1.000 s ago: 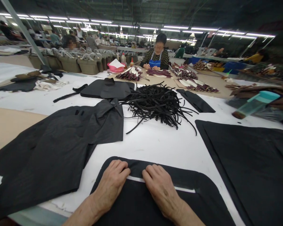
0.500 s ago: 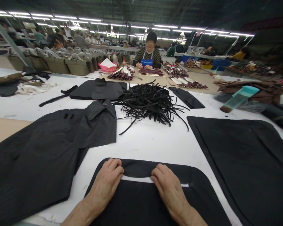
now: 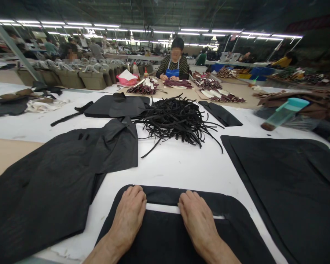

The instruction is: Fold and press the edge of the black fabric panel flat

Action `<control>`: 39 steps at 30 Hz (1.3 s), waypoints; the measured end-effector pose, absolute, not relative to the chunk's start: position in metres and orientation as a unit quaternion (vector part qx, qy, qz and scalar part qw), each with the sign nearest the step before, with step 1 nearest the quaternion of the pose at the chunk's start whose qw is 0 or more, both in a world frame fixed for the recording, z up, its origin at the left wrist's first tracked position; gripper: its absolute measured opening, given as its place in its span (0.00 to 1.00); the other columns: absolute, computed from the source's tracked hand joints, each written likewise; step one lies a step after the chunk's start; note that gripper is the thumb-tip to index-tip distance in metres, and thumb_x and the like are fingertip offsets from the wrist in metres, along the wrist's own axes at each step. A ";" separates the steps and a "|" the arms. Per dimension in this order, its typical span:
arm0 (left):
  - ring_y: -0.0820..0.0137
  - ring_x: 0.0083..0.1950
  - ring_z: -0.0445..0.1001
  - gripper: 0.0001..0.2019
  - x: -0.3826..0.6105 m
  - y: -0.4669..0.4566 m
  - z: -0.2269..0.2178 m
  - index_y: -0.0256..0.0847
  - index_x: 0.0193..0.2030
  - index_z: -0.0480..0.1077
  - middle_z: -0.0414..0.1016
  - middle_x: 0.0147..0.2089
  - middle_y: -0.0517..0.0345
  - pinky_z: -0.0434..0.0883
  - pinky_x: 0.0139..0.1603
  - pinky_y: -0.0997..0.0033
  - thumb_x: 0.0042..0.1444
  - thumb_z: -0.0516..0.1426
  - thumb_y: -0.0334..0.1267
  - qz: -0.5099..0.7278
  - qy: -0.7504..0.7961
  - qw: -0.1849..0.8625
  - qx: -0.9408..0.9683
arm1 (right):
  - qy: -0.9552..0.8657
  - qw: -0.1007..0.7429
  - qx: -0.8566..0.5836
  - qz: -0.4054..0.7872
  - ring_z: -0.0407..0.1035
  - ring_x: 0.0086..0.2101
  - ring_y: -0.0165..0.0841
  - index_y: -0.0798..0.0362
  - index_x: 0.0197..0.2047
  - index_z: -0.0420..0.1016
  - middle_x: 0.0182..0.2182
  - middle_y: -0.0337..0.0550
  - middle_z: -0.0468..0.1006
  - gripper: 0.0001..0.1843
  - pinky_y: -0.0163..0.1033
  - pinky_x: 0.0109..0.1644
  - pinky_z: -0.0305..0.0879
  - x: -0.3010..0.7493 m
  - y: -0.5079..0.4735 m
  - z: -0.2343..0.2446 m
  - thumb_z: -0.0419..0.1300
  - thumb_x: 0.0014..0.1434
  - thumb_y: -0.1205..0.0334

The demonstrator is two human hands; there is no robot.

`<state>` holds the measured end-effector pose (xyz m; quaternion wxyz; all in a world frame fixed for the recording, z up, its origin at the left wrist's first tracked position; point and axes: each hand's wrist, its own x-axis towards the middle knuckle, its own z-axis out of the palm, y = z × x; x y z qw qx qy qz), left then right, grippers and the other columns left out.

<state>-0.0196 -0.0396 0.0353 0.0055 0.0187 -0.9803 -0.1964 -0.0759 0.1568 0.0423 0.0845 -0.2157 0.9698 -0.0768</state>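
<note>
A black fabric panel [image 3: 165, 234] with rounded corners lies in front of me, a long white slot running across its upper part. On the left of the strip above this slot, my left hand [image 3: 130, 211] is closed, with its fingers together and curled over the material. My right hand [image 3: 196, 216] grips the same strip further right in a similar way. Both thumbs are mostly hidden. Between the hands the strip's lower edge runs nearly straight, and white shows through the gap beneath it.
Large black pieces lie at left [image 3: 49, 183] and right [image 3: 286, 176]. Beyond is a tangled heap of black strips [image 3: 178, 119]. A teal-lidded bottle [image 3: 284, 114] lies tilted at right. Across the table, a person in a blue apron [image 3: 172, 71] sits behind maroon pieces [image 3: 177, 84].
The strip's lower edge between my hands has gone from bowed to nearly straight, and the white gap looks wider there. Both hands have shifted slightly. The view has turned a little left.
</note>
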 end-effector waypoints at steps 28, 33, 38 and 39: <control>0.61 0.46 0.70 0.33 -0.024 -0.026 0.034 0.53 0.64 0.50 0.70 0.45 0.55 0.67 0.47 0.59 0.52 0.46 0.22 0.090 -0.956 0.008 -0.278 | 0.969 0.163 -0.181 -0.039 0.72 0.36 0.38 0.54 0.33 0.75 0.32 0.47 0.78 0.11 0.37 0.34 0.55 -0.097 0.146 0.073 0.52 0.58 0.71; 0.61 0.46 0.68 0.30 -0.023 -0.031 0.027 0.47 0.62 0.55 0.69 0.46 0.54 0.64 0.48 0.59 0.53 0.46 0.22 0.079 -0.955 0.041 -0.284 | 0.968 0.170 -0.178 -0.055 0.72 0.36 0.38 0.54 0.32 0.75 0.32 0.46 0.79 0.11 0.37 0.34 0.55 -0.097 0.147 0.076 0.52 0.57 0.72; 0.62 0.42 0.67 0.24 -0.015 -0.057 0.017 0.39 0.57 0.60 0.69 0.44 0.51 0.61 0.44 0.61 0.54 0.46 0.20 0.068 -0.951 0.076 -0.292 | 0.966 0.176 -0.172 -0.074 0.71 0.35 0.37 0.54 0.30 0.74 0.31 0.45 0.78 0.11 0.36 0.34 0.54 -0.098 0.148 0.078 0.52 0.56 0.72; 0.63 0.42 0.67 0.23 -0.012 -0.062 0.017 0.38 0.56 0.61 0.69 0.44 0.51 0.61 0.43 0.61 0.54 0.47 0.20 0.060 -0.952 0.082 -0.289 | 0.966 0.177 -0.171 -0.078 0.71 0.34 0.36 0.54 0.29 0.74 0.31 0.44 0.78 0.11 0.36 0.34 0.54 -0.097 0.148 0.078 0.52 0.55 0.72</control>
